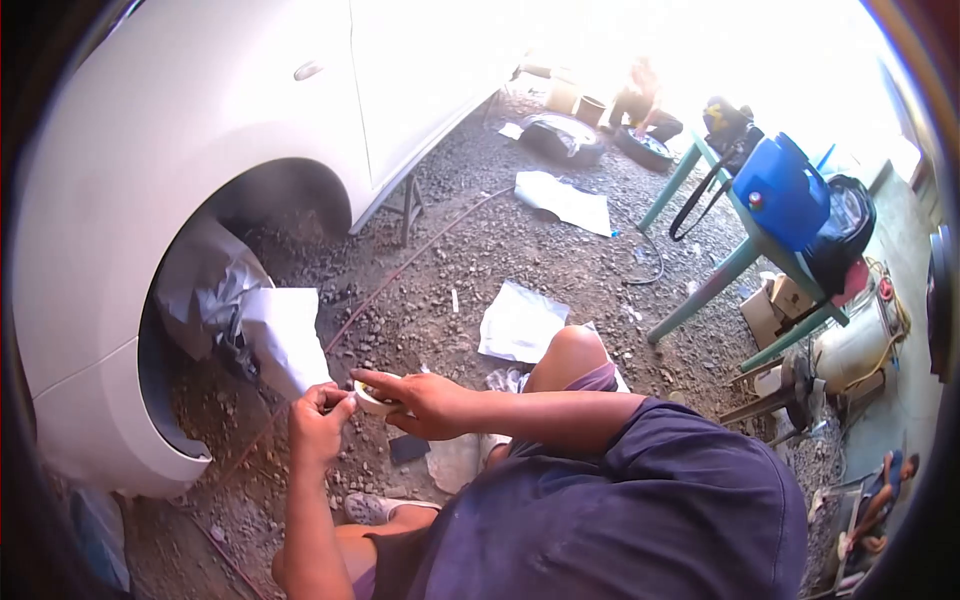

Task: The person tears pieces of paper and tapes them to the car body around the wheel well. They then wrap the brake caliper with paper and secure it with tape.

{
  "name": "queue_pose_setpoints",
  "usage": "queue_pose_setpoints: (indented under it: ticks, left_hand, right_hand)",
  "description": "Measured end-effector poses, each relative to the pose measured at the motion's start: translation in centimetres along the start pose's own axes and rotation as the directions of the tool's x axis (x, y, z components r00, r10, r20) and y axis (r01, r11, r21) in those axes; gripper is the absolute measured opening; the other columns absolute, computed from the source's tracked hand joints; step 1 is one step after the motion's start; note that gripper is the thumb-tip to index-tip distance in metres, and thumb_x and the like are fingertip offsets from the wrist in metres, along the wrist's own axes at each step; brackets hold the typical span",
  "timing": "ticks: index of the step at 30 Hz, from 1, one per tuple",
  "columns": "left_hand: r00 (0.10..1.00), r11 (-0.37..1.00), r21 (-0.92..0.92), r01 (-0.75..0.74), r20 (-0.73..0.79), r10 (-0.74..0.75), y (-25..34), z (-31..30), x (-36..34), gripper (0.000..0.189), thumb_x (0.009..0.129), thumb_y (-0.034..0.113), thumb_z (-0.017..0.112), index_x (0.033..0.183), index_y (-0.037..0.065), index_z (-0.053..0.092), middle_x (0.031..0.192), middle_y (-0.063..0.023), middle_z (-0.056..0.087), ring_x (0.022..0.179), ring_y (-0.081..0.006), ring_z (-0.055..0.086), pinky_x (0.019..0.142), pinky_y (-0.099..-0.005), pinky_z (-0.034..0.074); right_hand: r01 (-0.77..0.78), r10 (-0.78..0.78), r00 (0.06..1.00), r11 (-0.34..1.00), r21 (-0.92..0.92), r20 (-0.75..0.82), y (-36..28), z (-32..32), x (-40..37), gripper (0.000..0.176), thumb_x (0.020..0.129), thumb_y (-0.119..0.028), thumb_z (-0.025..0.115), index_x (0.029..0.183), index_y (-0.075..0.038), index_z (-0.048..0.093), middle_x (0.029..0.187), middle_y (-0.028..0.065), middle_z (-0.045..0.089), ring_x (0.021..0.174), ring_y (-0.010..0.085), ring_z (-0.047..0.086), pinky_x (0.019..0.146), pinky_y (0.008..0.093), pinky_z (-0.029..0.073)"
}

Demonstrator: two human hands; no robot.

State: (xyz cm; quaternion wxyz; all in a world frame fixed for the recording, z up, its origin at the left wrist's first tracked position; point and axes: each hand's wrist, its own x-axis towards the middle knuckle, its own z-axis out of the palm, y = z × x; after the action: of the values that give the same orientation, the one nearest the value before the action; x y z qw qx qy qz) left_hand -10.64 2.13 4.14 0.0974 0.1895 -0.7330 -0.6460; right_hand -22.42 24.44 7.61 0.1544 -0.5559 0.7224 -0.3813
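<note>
My right hand [432,404] is wrapped around a white roll of masking tape [372,404], held in front of my knees. Its fingers lie across the roll's ring. My left hand [318,424] is pinched at the roll's left edge, apparently on the tape's loose end, though the fingertips cover most of it. Beyond my left hand, white paper sheets [287,335] hang in the open wheel arch [300,190] of a white car [225,90]. They cover much of whatever sits inside the arch.
Paper sheets [522,320] lie on the gravel ahead, and a thin hose [415,258] crosses it. A green table [705,290] on the right carries a blue jug [783,190] and bags. A stand [407,208] is under the car. Another person [640,100] crouches by wheels at the back.
</note>
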Motion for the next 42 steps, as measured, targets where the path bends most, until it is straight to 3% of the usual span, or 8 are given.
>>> queue_pose_setpoints:
  ticks: [4,6,8,11,21,26,33,42]
  left_hand:
    - [0.986,0.987,0.016,-0.163,-0.027,0.163,-1.5,-0.1,-0.1,0.022,0.09,0.005,0.08,0.109,-0.004,0.074,0.095,-0.0045,0.074,0.086,-0.0112,0.067,0.082,-0.0268,0.054]
    - [0.946,0.893,0.321,-0.314,0.028,0.323,-1.8,0.0,-0.4,0.019,0.09,0.006,0.08,0.105,-0.003,0.072,0.091,-0.0042,0.073,0.083,-0.0107,0.067,0.079,-0.0284,0.055]
    - [0.972,0.942,0.242,-0.233,0.017,0.236,-2.7,0.5,-0.7,0.019,0.09,0.007,0.081,0.102,-0.003,0.071,0.088,-0.0041,0.072,0.08,-0.0107,0.066,0.075,-0.0305,0.056]
    - [0.988,0.967,0.205,-0.151,0.013,0.151,-2.2,0.4,-1.5,0.019,0.088,0.009,0.082,0.099,-0.004,0.074,0.091,-0.006,0.074,0.083,-0.011,0.069,0.078,-0.0303,0.056]
    - [1.0,0.962,0.272,-0.02,-0.011,0.024,-2.6,0.8,-2.2,0.013,0.09,0.006,0.081,0.089,-0.004,0.074,0.11,-0.0097,0.071,0.094,-0.013,0.069,0.085,-0.0306,0.055]
    - [0.999,0.938,0.346,-0.023,-0.025,0.033,-3.3,0.5,-3.0,0.012,0.089,0.005,0.084,0.088,-0.004,0.076,0.111,-0.0109,0.071,0.1,-0.0145,0.068,0.088,-0.0311,0.052]
    - [0.966,0.954,0.295,0.056,-0.257,0.023,-2.6,0.8,-2.8,0.015,0.09,0.001,0.086,0.091,0.0,0.071,0.12,-0.0096,0.063,0.097,-0.0122,0.064,0.083,-0.0275,0.052]
    - [0.931,0.918,0.391,0.066,-0.356,0.085,-0.2,-1.4,1.1,0.019,0.091,0.002,0.086,0.091,-0.002,0.068,0.117,-0.0108,0.064,0.095,-0.0138,0.065,0.085,-0.0287,0.053]
  right_hand:
    - [-0.191,0.193,0.979,0.981,-0.044,0.058,-0.4,0.0,0.3,0.084,0.099,-0.021,0.07,0.172,-0.017,0.03,0.105,0.0268,0.076,0.093,0.0517,0.073,0.083,0.0595,0.056]
    - [-0.272,0.277,0.947,0.961,-0.051,0.16,0.7,0.5,0.8,0.078,0.099,-0.025,0.071,0.169,-0.018,0.036,0.097,0.0289,0.075,0.09,0.0528,0.071,0.08,0.0595,0.055]
    - [-0.344,0.331,0.914,0.939,0.018,0.235,0.8,0.6,1.0,0.07,0.098,-0.025,0.073,0.161,-0.016,0.047,0.095,0.029,0.075,0.092,0.0502,0.073,0.082,0.0569,0.056]
    - [-0.547,0.475,0.82,0.815,0.192,0.319,0.8,1.1,1.1,0.046,0.1,-0.021,0.072,0.144,-0.011,0.062,0.089,0.0163,0.077,0.07,0.0209,0.075,0.069,0.0405,0.059]
    - [-0.522,0.407,0.837,0.795,0.309,0.366,4.7,3.2,1.8,0.035,0.097,-0.02,0.074,0.13,-0.007,0.068,0.1,0.0149,0.081,0.092,0.0272,0.076,0.083,0.0427,0.058]
    - [-0.375,0.241,0.895,0.86,0.345,0.375,8.2,5.6,2.7,0.037,0.102,-0.022,0.073,0.137,-0.01,0.069,0.096,0.0107,0.077,0.075,0.0174,0.069,0.072,0.038,0.057]
    - [-0.375,0.234,0.866,0.889,0.263,0.442,10.8,7.1,5.1,0.03,0.106,-0.027,0.069,0.126,-0.006,0.07,0.1,0.0126,0.081,0.089,0.0222,0.072,0.085,0.0386,0.057]
    - [-0.469,0.0,0.814,0.59,0.657,0.58,14.6,5.5,9.1,0.016,0.108,-0.024,0.067,0.113,-0.008,0.066,0.098,0.005,0.08,0.077,0.0127,0.063,0.07,0.0347,0.051]
